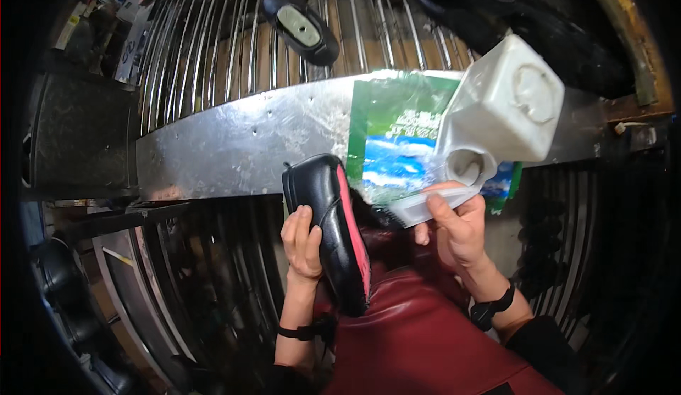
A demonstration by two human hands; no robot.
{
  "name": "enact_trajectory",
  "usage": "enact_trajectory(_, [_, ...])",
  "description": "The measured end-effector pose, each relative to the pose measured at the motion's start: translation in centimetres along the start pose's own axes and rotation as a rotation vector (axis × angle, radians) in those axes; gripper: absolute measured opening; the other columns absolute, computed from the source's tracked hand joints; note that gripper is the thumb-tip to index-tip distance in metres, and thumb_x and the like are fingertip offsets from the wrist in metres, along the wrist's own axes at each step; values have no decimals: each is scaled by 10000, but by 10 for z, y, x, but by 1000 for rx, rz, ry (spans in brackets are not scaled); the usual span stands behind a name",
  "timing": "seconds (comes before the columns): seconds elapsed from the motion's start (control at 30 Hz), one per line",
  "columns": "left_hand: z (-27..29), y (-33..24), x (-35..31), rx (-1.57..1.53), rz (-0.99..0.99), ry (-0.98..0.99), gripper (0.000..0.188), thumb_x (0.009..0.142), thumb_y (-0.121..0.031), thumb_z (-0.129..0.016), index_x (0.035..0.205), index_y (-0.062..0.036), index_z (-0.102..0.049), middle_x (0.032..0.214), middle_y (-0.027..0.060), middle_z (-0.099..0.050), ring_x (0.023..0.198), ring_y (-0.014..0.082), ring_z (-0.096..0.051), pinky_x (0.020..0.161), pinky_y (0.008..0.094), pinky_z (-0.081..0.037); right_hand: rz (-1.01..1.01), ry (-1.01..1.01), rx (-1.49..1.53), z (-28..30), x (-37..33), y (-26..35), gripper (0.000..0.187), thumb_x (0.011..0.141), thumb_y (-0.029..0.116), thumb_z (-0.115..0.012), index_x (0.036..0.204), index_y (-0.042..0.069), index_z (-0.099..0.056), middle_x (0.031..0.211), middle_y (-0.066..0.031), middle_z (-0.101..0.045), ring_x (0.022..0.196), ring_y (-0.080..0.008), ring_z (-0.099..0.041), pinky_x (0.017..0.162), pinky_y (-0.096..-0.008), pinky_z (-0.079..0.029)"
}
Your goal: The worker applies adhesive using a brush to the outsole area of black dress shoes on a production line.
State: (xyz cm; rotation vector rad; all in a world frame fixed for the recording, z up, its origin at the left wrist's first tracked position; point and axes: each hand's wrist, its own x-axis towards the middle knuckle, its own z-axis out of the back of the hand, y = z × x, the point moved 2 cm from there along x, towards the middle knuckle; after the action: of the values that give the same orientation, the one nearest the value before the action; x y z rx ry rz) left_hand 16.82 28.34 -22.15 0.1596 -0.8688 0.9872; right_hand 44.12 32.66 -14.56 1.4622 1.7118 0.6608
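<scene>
My left hand (301, 245) grips a black leather shoe (316, 218) by its side, with the sole turned to the right. A pink layer (352, 235) runs along the length of that sole. In my right hand (461, 228) is a brush (425, 207) with a pale translucent handle, its dark bristles pointing left toward the shoe but apart from it. Just beyond the right fingers is the round opening (467, 167) of a white plastic jug (500, 104), a whitish shape inside it. Under the jug lies a green and blue printed plastic sheet (397, 143).
A metal ledge (227, 136) crosses in front of me, the sheet and jug on it. Behind it, a rack of metal bars (234, 40) carries another black shoe (301, 30), sole up. Dark shoes sit on racks at the lower left (60, 274). A dark box (81, 132) stands left.
</scene>
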Motion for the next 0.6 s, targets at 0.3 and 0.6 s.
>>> enact_trajectory(0.3, [6,7,-11,-6,-5,6,298,1049,-35,-558,1344,-30,-519,1362,298,-658,1266,420,-630,1067,536,-535,4,146,-319,-41,48,-29,132,1023,64,-724,1072,-58,-722,861,-115,-751,590,-121,-669,492,-263,-513])
enact_trajectory(0.6, [7,8,-9,-49,25,-37,281,1051,-54,-582,1330,-38,-556,1346,279,-681,1266,408,-643,1071,517,-526,-78,121,-301,-52,91,-26,156,1004,130,-765,965,-14,-719,774,-71,-716,569,-125,-658,515,-268,-507])
